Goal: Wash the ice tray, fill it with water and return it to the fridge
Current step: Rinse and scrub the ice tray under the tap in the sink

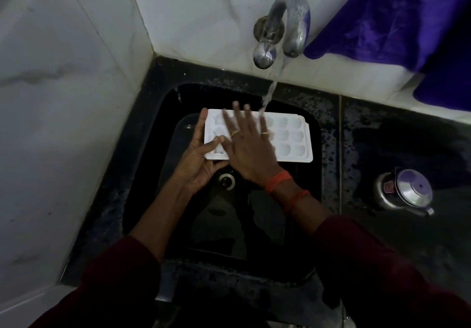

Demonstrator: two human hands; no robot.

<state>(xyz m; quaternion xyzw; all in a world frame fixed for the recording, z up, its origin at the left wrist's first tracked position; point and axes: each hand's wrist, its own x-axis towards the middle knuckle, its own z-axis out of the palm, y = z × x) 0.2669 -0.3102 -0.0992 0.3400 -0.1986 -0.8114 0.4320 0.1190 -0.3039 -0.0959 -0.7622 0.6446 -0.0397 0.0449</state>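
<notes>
ice tray is held over the black sink, under the running tap. i see my left hand gripping its left end and my right hand lying flat on the cells, fingers straight and spread.

— Walls?
— White marbled tile, corner seam at 11 o'clock. Dim, cool light.
— Below?
— Black speckled counter at 3, glossy. Black sink sunk in at centre. Chrome tap at 1, purple cloth at 2, steel cooker at 4.
</notes>
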